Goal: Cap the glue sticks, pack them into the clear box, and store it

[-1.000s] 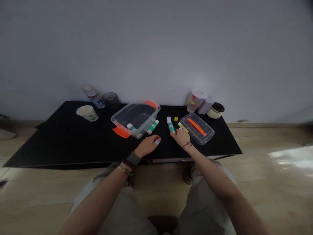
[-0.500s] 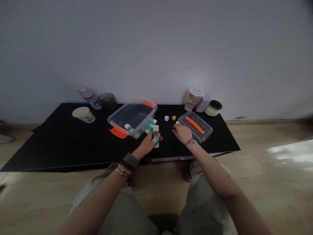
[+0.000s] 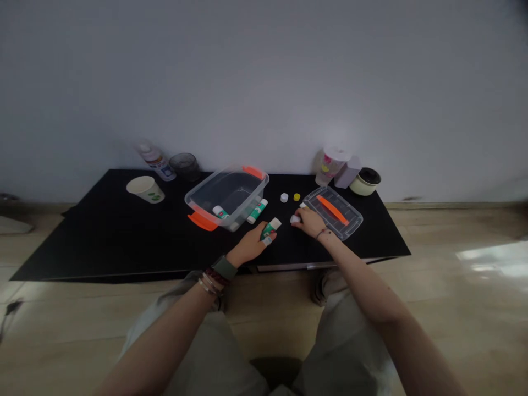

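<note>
My left hand is closed round a green-and-white glue stick, tilted with its white end up to the right. Between the fingertips of my right hand is a small white cap. Just behind those fingers a white piece is partly hidden. A white cap and a yellow cap lie farther back on the black table. Another glue stick lies beside the clear box, and one more glue stick shows at the box's front left.
Right of my right hand lies a clear lid with an orange handle. A paper cup, a spray can and a dark glass stand at left. Back right are a patterned plastic cup, a pale box and a cream pot.
The glue stick in my left hand has gone from upright to leaning right. The white cap now shows in my right fingers. The whole view has shifted slightly.
</note>
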Tool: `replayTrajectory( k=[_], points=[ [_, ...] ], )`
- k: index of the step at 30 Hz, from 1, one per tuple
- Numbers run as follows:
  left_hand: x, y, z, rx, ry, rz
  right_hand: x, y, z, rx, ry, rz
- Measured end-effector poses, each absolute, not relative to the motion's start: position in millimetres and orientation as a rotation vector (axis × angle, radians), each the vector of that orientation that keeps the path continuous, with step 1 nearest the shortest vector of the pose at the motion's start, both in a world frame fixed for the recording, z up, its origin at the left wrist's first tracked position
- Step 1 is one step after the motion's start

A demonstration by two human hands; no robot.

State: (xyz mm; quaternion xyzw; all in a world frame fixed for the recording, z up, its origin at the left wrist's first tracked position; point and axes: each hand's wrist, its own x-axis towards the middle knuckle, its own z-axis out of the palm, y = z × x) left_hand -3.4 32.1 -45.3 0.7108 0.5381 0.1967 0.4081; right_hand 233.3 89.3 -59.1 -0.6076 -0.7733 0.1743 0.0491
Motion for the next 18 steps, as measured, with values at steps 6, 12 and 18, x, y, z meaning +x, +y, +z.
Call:
replayTrajectory(
  k=[6, 12, 18],
  points=[
    [-2.6, 31.6, -45.9, 1.809, 1.34, 0.439, 235.4, 81.6, -44.5, -1.283, -2.092, 1.143],
    [-1.4, 30.6, -45.9, 1.87, 1.273, 0.448, 233.5, 76.7, -41.4, -1.153, -2.052, 1.178],
    [-2.4, 28.2, -38.7, 1.832, 1.213, 0.395, 229.8, 73.6, -40.6, -1.087, -2.05, 1.2]
  ],
)
